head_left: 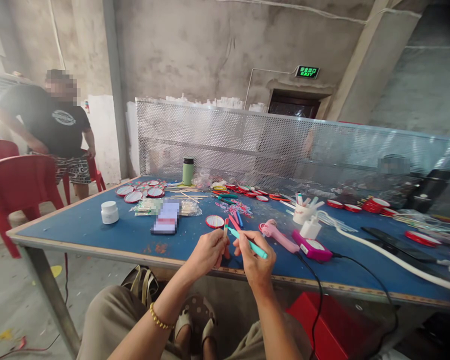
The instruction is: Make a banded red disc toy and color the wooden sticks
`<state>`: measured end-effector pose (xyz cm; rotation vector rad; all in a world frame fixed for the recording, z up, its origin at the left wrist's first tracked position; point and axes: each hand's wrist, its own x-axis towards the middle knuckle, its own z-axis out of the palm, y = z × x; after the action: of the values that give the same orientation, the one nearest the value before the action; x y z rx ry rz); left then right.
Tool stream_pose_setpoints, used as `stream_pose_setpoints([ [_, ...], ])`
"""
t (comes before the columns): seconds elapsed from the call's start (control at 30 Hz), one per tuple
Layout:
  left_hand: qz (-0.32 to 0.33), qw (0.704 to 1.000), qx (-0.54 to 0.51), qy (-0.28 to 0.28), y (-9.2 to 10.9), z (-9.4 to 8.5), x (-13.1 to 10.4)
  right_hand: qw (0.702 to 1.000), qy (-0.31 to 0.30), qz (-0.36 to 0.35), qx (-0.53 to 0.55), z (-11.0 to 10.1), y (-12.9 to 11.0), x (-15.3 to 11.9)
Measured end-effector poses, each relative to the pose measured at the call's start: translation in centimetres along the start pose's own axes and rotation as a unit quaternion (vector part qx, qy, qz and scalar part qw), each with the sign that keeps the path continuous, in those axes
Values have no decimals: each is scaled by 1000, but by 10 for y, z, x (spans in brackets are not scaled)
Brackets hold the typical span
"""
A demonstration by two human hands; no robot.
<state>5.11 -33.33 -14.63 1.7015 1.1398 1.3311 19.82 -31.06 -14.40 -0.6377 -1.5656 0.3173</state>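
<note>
My left hand (209, 249) is closed, pinching a small flat wooden stick (226, 228) upright near the table's front edge. Red and green colour shows at the stick's upper end. In my right hand (257, 262) is a teal marker (258, 250), gripped like a pen, its tip pointing left at the stick. Whether the tip touches the wood I cannot tell. Just behind the hands lie a red marker (233, 222), a blue marker (240, 219) and a round red-rimmed disc (215, 221).
A phone (166, 216) rests on bagged sticks (190, 207), left of my hands. Beyond stand a white jar (110, 212) and a green bottle (188, 171). To the right are a pink handheld fan (281, 237), a magenta box (312, 246) and a cup of markers (303, 214). A person (60, 120) stands far left.
</note>
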Motion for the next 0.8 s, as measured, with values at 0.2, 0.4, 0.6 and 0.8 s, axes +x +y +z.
stream_pose_setpoints([
  [0.2,3,1000,3,1,-1,0,0,1000,-8,-6,2,2,2,0],
  [0.4,7,1000,3,-2,-2,0,-1,1000,-12,-7,1,1,1,0],
  [0.6,5,1000,2,-1,-2,-1,0,1000,-11,-1,-1,2,-1,1],
  [0.8,-1,1000,-1,-1,-2,-1,1,1000,4,6,1,0,1,-1],
])
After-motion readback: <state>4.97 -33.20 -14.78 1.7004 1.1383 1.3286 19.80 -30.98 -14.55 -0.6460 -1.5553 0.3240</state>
